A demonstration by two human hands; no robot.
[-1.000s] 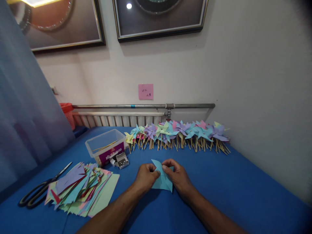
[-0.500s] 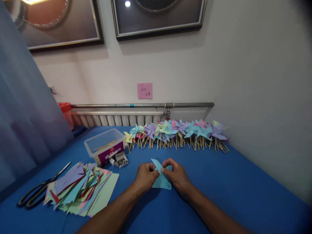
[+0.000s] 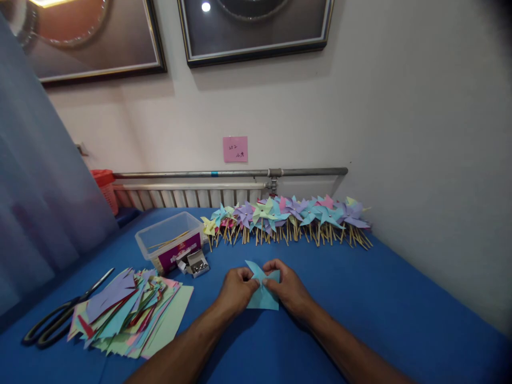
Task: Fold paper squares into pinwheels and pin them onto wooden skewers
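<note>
A light blue paper pinwheel (image 3: 262,300), partly folded, is held just above the blue tabletop. My left hand (image 3: 239,289) pinches its left side, thumb near the centre. From the right, my right hand (image 3: 288,287) grips it too, thumb pressed by the middle and fingers curled behind a blade. Both thumbs partly cover the centre. Nearest to my left hand is a small open box of metal pins (image 3: 198,265). Beyond both hands lies a long row of finished pinwheels (image 3: 264,212) in several colours, with wooden sticks.
At the left, black-handled scissors (image 3: 66,312) lie beside a fanned pile of cut coloured paper (image 3: 128,314). Behind that stands a clear plastic tub (image 3: 170,240) with wooden sticks. A pipe (image 3: 232,174) and radiator run along the wall; a blue curtain (image 3: 40,160) hangs at left.
The right thumb has drawn in slightly toward the paper's centre, and the right-hand blade now shows more upright. The whole view has shifted a little; the other things stay put.
</note>
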